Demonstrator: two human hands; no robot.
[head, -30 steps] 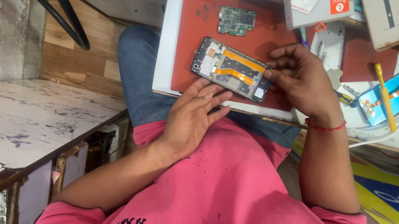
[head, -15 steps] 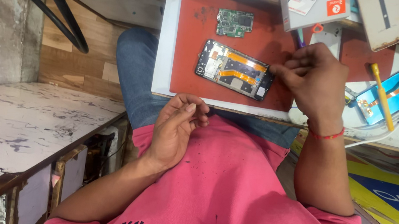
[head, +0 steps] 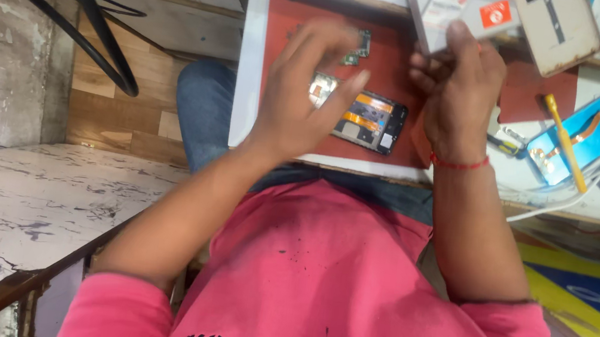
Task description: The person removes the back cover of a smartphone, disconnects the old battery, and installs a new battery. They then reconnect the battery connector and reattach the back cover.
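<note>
While the opened phone (head: 366, 119) lies flat on the red mat (head: 286, 24), left hand (head: 301, 90) hovers over it, fingers spread and blurry; right hand (head: 460, 89) sits curled beside it, grip unclear.

A yellow-handled tool (head: 564, 140) lies across a blue phone housing (head: 590, 134), white cables (head: 583, 197) run nearby, and black cables (head: 69, 14), perhaps hoses, hang leftward.

The left hand (head: 301, 93) is up off the pink shirt (head: 324, 284) now and spreads over the opened phone (head: 362, 119), covering its left end (blurred in motion). The right hand (head: 459, 96) sits higher, fingers by the white box (head: 446, 8).
</note>
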